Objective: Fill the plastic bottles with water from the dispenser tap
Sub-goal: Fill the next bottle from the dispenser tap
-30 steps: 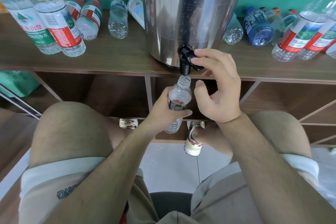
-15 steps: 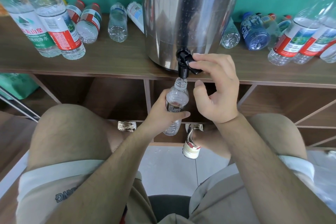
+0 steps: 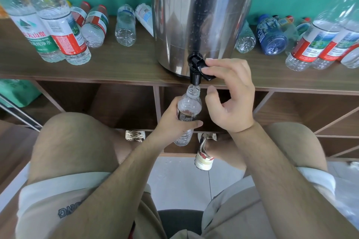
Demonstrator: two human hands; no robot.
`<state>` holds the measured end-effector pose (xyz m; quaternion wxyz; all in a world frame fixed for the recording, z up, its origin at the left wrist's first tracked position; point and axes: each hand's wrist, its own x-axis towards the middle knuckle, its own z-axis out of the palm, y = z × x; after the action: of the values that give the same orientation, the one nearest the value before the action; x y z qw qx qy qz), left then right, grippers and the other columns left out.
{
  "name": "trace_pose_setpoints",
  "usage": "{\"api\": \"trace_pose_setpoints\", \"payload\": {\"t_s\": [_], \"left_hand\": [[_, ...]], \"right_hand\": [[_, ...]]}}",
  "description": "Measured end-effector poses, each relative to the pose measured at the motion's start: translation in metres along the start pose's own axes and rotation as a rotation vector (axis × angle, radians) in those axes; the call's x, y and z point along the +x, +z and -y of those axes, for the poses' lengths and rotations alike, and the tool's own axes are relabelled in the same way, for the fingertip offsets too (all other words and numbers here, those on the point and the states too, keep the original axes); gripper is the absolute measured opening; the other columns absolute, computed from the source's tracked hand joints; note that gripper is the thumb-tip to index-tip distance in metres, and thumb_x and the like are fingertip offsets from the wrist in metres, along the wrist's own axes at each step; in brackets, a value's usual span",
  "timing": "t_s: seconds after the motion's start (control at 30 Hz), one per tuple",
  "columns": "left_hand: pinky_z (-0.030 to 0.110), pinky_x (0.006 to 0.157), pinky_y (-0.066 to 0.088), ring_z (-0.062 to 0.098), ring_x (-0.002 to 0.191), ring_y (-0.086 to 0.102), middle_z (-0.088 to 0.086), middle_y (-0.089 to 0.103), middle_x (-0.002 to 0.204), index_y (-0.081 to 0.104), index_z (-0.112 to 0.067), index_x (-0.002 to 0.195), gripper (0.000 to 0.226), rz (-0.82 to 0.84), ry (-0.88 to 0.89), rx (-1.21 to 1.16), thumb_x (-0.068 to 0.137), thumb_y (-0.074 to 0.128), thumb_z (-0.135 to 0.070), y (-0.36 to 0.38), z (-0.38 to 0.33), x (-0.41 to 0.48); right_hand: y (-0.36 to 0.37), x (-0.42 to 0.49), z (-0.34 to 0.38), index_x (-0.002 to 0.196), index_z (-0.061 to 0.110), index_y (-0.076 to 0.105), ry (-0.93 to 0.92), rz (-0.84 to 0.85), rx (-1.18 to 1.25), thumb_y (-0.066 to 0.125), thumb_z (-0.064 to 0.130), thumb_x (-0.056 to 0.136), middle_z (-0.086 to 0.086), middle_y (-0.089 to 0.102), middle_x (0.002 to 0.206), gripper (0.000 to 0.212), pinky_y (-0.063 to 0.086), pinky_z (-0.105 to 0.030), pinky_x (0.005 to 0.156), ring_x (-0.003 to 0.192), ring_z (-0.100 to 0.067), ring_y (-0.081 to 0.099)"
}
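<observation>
A steel water dispenser [image 3: 202, 11] stands on the wooden shelf top [image 3: 124, 64], its black tap [image 3: 195, 72] hanging over the front edge. My left hand [image 3: 172, 120] grips a small clear plastic bottle [image 3: 189, 105] round its middle, upright, with its open mouth right under the spout. My right hand [image 3: 231, 95] has its fingertips curled over the tap's black lever, the thumb apart below it. I cannot tell whether water is flowing.
Several capped bottles stand at the left [image 3: 58, 25] and right [image 3: 318, 40] of the shelf top; others lie on their sides behind, including a blue one [image 3: 272, 35]. Open cubbies [image 3: 120, 105] sit under the top. My knees and shoes are below.
The view has shifted slightly. The bottle's mouth has stayed under the spout and my right fingers have stayed on the lever.
</observation>
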<state>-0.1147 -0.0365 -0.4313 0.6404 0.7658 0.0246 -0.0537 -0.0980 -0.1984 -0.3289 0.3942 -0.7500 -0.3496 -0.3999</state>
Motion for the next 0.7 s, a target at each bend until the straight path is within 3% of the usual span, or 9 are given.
{"api": "trace_pose_setpoints", "payload": {"t_s": [0.2,0.37,0.53,0.7], "left_hand": [[0.050,0.107,0.053,0.015,0.119,0.066,-0.010,0.068,0.124,0.048,-0.034,0.137,0.077,0.006,-0.006,0.016,0.075,0.093,-0.023,0.0001,-0.0025,-0.0009],[0.049,0.107,0.053,0.014,0.119,0.066,-0.011,0.068,0.123,0.049,-0.036,0.135,0.077,0.000,-0.005,0.013,0.074,0.094,-0.023,0.0008,-0.0004,-0.0006],[0.045,0.108,0.052,0.008,0.118,0.064,-0.019,0.066,0.121,0.048,-0.042,0.134,0.079,0.002,-0.015,0.029,0.072,0.095,-0.026,-0.0001,-0.0006,0.0001],[0.042,0.106,0.053,0.005,0.115,0.065,-0.024,0.067,0.117,0.049,-0.047,0.130,0.078,0.005,-0.018,0.025,0.070,0.096,-0.028,-0.0004,0.0016,0.0005]], "right_hand": [[0.0021,-0.0009,-0.0004,0.105,-0.004,0.077,0.008,-0.021,-0.011,0.067,0.013,0.095,-0.018,0.072,0.115,0.022,0.045,-0.034,0.101,0.107,-0.035,0.065],[0.0014,-0.0016,-0.0023,0.107,-0.005,0.076,0.005,-0.009,0.013,0.061,0.011,0.095,-0.019,0.070,0.118,0.024,0.044,-0.033,0.102,0.109,-0.036,0.064],[-0.0012,-0.0058,-0.0058,0.110,-0.006,0.075,0.025,0.013,0.053,0.051,0.001,0.093,-0.020,0.070,0.123,0.031,0.048,-0.043,0.099,0.113,-0.037,0.063],[-0.0027,-0.0066,-0.0082,0.111,-0.006,0.075,0.016,0.014,0.068,0.050,-0.001,0.091,-0.019,0.070,0.125,0.033,0.048,-0.044,0.100,0.114,-0.037,0.063]]}}
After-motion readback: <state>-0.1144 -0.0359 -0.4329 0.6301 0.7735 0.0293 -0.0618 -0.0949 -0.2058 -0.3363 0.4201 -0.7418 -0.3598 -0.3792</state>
